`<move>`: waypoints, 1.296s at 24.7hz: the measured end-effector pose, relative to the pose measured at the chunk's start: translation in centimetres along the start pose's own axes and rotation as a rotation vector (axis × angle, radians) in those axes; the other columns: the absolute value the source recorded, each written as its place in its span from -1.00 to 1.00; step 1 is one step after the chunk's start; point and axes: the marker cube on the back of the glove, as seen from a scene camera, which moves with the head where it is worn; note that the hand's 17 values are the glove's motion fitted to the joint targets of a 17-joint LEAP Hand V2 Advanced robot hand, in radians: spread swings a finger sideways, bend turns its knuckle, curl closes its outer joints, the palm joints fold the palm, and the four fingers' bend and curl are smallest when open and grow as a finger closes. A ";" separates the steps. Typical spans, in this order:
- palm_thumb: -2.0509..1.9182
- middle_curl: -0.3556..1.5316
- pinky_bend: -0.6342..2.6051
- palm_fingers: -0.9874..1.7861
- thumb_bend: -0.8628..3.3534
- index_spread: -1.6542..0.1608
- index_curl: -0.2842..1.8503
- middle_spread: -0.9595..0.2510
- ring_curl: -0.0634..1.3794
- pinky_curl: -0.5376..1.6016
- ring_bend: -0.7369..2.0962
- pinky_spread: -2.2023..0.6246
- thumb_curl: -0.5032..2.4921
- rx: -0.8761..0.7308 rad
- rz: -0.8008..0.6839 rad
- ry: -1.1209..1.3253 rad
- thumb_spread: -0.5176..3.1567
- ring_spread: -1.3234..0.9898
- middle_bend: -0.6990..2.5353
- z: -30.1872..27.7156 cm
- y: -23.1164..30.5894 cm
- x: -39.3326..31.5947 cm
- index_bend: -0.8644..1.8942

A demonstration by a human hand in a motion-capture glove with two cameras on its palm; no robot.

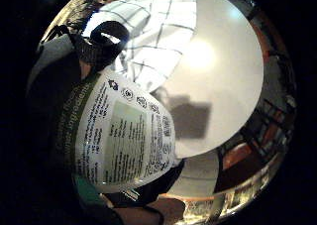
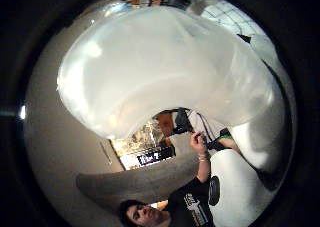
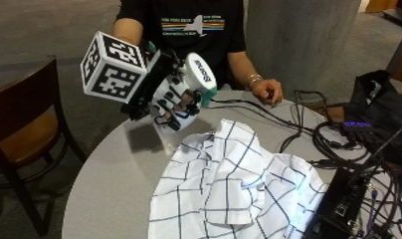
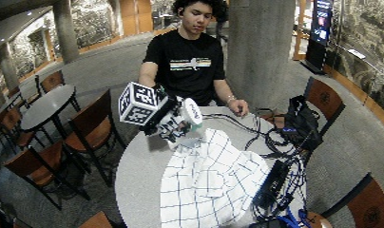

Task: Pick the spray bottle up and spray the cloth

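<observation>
- Right hand [image 3: 171, 94] is up off the round table [image 3: 115, 179], fingers curled round the spray bottle [image 3: 169, 133]; the bottle hangs below the palm.
- Little-finger palm view: bottle label [image 1: 124, 136] fills the area next to the palm, so the bottle sits right against it.
- Checked cloth [image 3: 234, 189] lies spread on the table, just past and below the hand, on the side away from the person's chest. Bottle base looks close to the cloth's near edge; can't tell if they touch.
- Bare left hand [image 3: 267, 91] rests on the table across the cloth, beside the cables [image 3: 300, 124].
- Step, as I read it: pickup done, spray not yet done.
- Next move needs: nozzle aimed at the cloth, finger on trigger. Nozzle and trigger are hidden by the glove, so aim can't be confirmed.
</observation>
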 end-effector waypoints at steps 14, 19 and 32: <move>0.56 -0.07 -0.52 0.56 -0.61 0.61 -0.13 0.44 -0.32 -0.30 -0.17 0.74 -0.12 0.220 -0.697 -0.287 -0.65 -0.01 -0.23 12.4 7.4 -9.2 -0.15; 0.56 -0.07 -0.53 0.56 -0.60 0.61 -0.13 0.44 -0.32 -0.30 -0.17 0.74 -0.12 0.184 -0.691 -0.288 -0.65 -0.01 -0.23 19.7 6.8 -9.6 -0.15; 0.54 -0.07 -0.53 0.53 -0.61 0.61 -0.12 0.44 -0.32 -0.31 -0.18 0.73 -0.13 0.098 -0.597 -0.272 -0.59 0.01 -0.23 25.1 5.4 -6.9 -0.14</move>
